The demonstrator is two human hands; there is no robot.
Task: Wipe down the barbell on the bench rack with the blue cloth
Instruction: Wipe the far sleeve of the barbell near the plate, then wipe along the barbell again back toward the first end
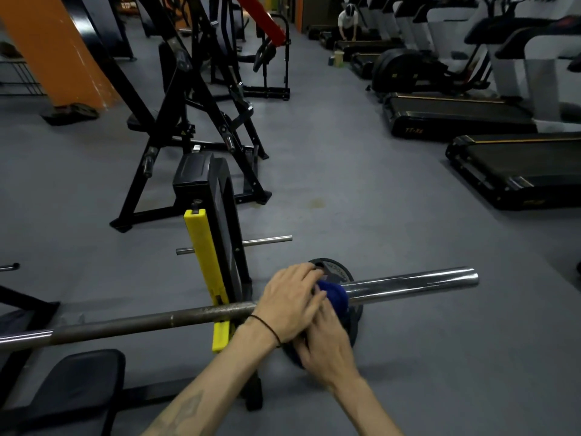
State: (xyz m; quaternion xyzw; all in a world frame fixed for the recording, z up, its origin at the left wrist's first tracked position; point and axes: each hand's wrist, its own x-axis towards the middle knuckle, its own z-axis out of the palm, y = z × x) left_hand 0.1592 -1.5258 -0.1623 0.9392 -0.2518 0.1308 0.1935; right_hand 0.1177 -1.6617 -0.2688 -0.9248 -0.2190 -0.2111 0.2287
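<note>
Head view. Blue cloth point(334, 294): soft, light, bunched on the barbell point(408, 283) where the chrome sleeve begins. Keep it wrapped round the bar; chrome looks slick, the bar heavy and rigid, resting on the yellow rack hook point(207, 262). Your left hand point(290, 302) presses over cloth and bar, fingers curled. Your right hand point(327, 347) sits just below; its grip cannot be told. Weight plate point(338, 272) behind.

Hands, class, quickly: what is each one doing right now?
Left hand: lies over the barbell and the blue cloth; grip cannot be told.
Right hand: holds the blue cloth at the barbell.
</note>
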